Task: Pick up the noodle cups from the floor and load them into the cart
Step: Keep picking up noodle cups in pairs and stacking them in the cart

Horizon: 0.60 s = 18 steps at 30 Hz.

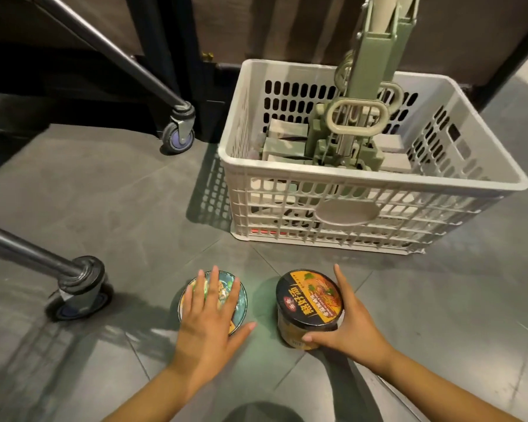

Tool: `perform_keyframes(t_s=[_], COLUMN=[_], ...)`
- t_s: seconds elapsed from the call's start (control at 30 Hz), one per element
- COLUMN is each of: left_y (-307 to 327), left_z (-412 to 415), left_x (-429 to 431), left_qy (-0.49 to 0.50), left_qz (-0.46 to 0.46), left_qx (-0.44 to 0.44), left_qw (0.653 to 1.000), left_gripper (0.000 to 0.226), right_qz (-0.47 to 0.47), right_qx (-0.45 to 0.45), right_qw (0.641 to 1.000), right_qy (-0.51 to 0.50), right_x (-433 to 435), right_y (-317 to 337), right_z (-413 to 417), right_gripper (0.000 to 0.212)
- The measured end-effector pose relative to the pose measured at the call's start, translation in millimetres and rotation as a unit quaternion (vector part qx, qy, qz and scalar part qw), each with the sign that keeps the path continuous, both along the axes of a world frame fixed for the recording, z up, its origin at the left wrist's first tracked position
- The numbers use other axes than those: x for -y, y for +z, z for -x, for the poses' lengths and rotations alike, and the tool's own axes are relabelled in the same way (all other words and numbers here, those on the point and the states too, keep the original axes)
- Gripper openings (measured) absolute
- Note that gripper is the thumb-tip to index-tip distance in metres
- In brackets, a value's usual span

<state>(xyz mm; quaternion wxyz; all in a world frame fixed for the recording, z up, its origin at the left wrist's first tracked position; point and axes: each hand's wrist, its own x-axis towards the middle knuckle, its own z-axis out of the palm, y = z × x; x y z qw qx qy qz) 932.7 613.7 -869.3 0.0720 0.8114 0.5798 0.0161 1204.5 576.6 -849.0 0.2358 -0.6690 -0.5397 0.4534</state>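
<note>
Floor (110, 208) is showing as large dark grey tiles w/ thin grout lines running diagonally, faint sheen and soft shadows lying across it; dim room, dark panelled wall or furniture base at the back. Left hand (206, 312) is lying flat, fingers spread, palm down on the lid of a teal noodle cup (241, 295) standing on the tiles; thumb is reaching out to the side, not curled round the cup. Right hand (352, 322) is wrapping the side of an orange noodle cup (308, 300) w/ black-rimmed lid, thumb across the cup's near lower wall, fingers along its far right side; cup is looking slightly tilted, base at floor level, can't tell if it's lifted. The two cups are sitting near each other, a gap of bare tile between. Ahead of the right hand, well apart, a white slotted plastic crate (363, 220) is resting on the floor, holding pale boxes and a green folded hand trolley (357, 123) standing up out of it. Left of the left hand, a metal cart leg w/ a caster wheel (80, 295); further ahead on that side, a second caster (179, 129) under another slanted steel tube.
</note>
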Motion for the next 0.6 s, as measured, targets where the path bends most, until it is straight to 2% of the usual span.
perform_keyframes(t_s=[0.1,0.23,0.33,0.43,0.53,0.6], left_y=[1,6,6,6,11,22], left_z=[-1,-1,2,4,9,11], left_x=[-2,-1,4,3,-7,-17], left_qy=[0.05,0.095,0.143,0.167,0.157,0.165], left_qz=[0.012,0.0,0.027,0.054,0.006,-0.017], left_qx=[-0.018,-0.031,-0.016,0.0,0.065,0.089], left_qw=[0.999,0.995,0.989,0.984,0.985,0.982], left_gripper=[0.088,0.1,0.106,0.107,0.099,0.096], right_qz=[-0.017,-0.027,-0.015,-0.025,-0.057,-0.083], right_qx=[0.086,0.268,0.332,0.321,0.241,0.216], right_qw=[0.994,0.947,0.924,0.93,0.959,0.966], right_qy=[0.057,0.177,0.19,0.179,0.135,0.115], right_x=[6,14,13,5,-5,-18], right_y=[6,6,10,6,2,7], right_z=[0,9,20,31,38,39], right_gripper=[0.135,0.143,0.146,0.139,0.127,0.122])
